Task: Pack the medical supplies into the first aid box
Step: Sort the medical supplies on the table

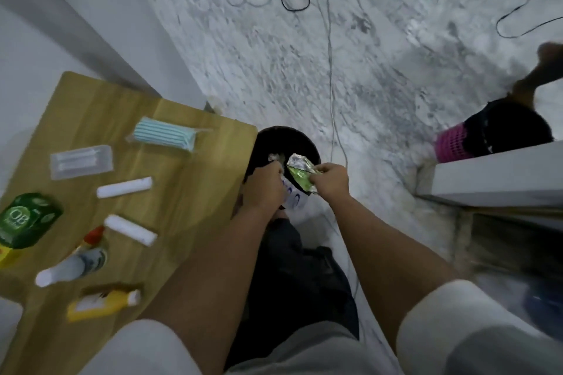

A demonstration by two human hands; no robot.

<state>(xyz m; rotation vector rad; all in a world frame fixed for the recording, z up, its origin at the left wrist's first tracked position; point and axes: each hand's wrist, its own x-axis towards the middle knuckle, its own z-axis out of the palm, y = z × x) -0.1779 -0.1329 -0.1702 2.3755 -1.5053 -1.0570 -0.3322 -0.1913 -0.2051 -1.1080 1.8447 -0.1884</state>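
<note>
Both hands over black bin (283, 138), just right of table (189, 192). Left hand (264, 189) curled, fingers closed on white printed sheet (294, 196). Right hand (330, 181) pinches green foil wrapper (300, 173) above bin mouth. Supplies lie on table left of bin: masks (166, 134), clear pack (81, 161), two gauze rolls (124, 187), green box (26, 221), white bottle (71, 268), yellow bottle (102, 304)

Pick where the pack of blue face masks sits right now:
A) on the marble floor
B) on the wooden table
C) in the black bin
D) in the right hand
B: the pack of blue face masks lies flat near the far edge of the wooden table, apart from both hands.
</note>
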